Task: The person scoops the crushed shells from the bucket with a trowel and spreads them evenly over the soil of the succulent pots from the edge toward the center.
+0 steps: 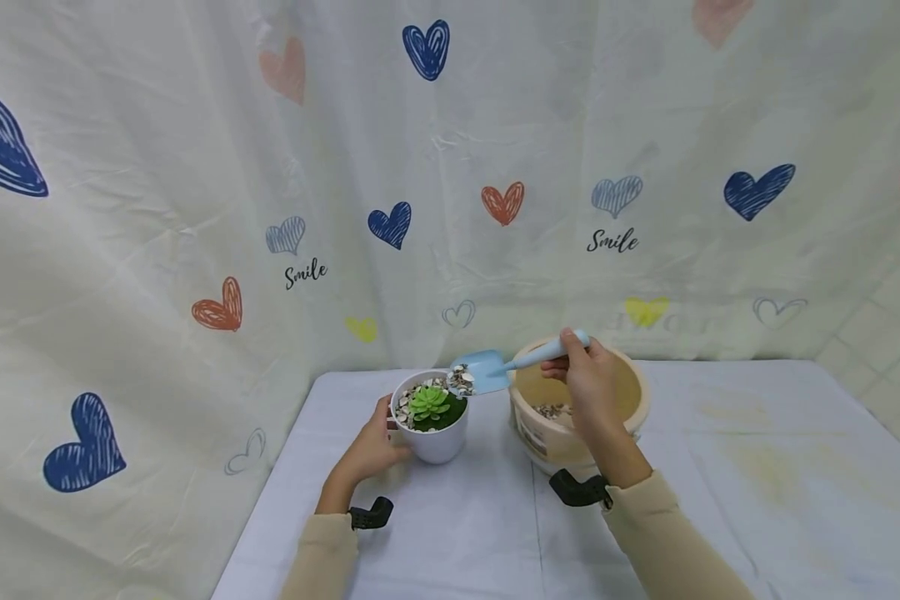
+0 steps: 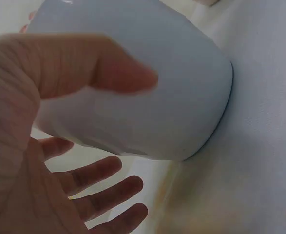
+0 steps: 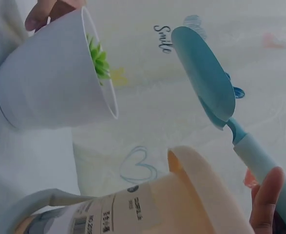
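While the left hand (image 1: 370, 447) rests at the left side of the white pot (image 1: 441, 446), the right hand (image 1: 591, 382) grasps the handle of the light blue trowel (image 1: 491, 372). The left hand is not clenched: its thumb lies along the pot's side, and its 4 fingers are spread loosely beside it in the left wrist view. How firmly that hand bears on the pot cannot be told.

The white pot stands upright on the white tablecloth (image 1: 487, 533), holding a green succulent (image 1: 428, 403), dark green moss (image 1: 446, 417) and pale stones (image 1: 408, 411). The trowel's blade carries a small heap of mixed stones (image 1: 461, 381) near its tip, which is over the right part of the pot's rim; the right wrist view shows the blade apart from the rim.

To the right of the pot, and apart from it, stands a cream bucket (image 1: 542, 435) with more stones (image 1: 553, 412) inside and a printed label (image 3: 133, 207) on its wall. Both sleeves are beige, and 2 black wrist mounts (image 1: 372, 513) show at the wrists. Behind the table hangs a pale curtain (image 1: 525, 100) with hearts and 2 "Smile" prints.
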A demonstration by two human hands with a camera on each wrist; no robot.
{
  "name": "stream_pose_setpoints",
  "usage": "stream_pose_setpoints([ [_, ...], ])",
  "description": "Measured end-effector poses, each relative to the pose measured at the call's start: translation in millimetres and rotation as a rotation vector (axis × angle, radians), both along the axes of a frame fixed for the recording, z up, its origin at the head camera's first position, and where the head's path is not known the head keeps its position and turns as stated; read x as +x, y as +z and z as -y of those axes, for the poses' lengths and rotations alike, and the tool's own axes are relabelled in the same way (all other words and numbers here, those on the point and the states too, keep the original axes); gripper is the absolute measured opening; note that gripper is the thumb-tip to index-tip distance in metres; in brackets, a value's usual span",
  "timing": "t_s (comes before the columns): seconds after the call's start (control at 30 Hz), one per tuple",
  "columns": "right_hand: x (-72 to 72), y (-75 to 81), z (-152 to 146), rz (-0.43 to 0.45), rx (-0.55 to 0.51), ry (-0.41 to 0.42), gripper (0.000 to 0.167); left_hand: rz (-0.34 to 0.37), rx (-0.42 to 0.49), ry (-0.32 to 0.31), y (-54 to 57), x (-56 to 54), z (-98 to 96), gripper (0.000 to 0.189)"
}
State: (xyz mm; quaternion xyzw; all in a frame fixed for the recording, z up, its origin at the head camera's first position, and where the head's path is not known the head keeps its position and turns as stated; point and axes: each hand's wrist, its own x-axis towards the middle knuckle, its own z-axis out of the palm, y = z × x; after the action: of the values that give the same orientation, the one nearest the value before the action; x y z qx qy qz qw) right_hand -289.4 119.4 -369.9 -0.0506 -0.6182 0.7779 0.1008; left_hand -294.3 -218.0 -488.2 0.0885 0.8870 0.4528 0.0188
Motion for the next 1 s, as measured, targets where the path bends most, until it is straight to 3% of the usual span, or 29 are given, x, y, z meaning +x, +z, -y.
stream_pose_setpoints([
  [0.07, -0.3, -0.9, 5, -0.004, -0.007, 0.010, 0.033, 0.001, 0.036, -0.035, -2.8, 0.7, -1.9, 0.111],
  [0.17, -0.6, -2.2, 11, -0.010, -0.003, 0.018, 0.035, -0.010, 0.104, -0.039, -6.6, 0.6, -6.6, 0.124],
  [0.5, -3.6, -8.9, 25, -0.017, 0.011, 0.046, 0.030, -0.094, 0.317, 0.069, -18.6, -2.1, -25.7, 0.123],
  [0.7, -4.3, -9.2, 27, -0.015, 0.036, 0.091, 0.033, -0.125, 0.321, 0.106, -20.2, -2.7, -30.9, 0.123],
  [1.0, -5.6, -10.8, 27, 0.040, 0.129, 0.145, 0.033, -0.135, 0.314, 0.108, -22.4, -2.3, -31.8, 0.124],
])
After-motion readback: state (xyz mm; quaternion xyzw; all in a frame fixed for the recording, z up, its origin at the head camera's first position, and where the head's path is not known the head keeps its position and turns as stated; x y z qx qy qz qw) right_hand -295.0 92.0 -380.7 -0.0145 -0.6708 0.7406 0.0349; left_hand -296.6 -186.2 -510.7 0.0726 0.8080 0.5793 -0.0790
